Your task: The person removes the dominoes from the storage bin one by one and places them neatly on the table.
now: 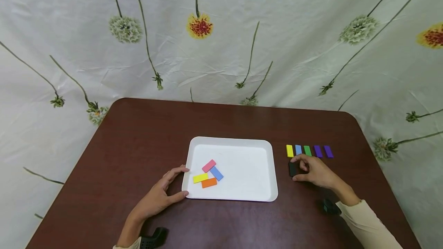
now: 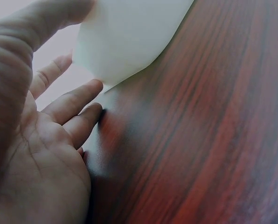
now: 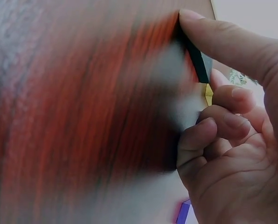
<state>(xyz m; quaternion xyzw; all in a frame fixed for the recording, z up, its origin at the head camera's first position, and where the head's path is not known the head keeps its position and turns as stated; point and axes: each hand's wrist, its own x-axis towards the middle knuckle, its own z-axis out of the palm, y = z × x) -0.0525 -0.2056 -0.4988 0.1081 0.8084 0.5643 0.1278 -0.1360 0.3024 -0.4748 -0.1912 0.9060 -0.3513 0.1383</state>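
A white tray (image 1: 238, 170) lies on the table, and four-sided flat blocks rest at its left: a pink block (image 1: 209, 166), a blue block (image 1: 216, 173), a yellow block (image 1: 200, 178) and an orange block (image 1: 209, 183). The left hand (image 1: 157, 197) touches the tray's left rim with spread fingers and thumb. To the right of the tray, the right hand (image 1: 316, 172) pinches a black block (image 1: 292, 169) between thumb and index finger. In the right wrist view, the black block (image 3: 201, 63) is beneath the thumb, and the other fingers are curled.
Behind the right hand stands a row: a yellow block (image 1: 290, 151), a light blue block (image 1: 298, 150), a green block (image 1: 307, 150) and two purple blocks (image 1: 318, 151). The brown table (image 1: 238, 226) meets a flowered white cloth (image 1: 214, 68) at its far edge.
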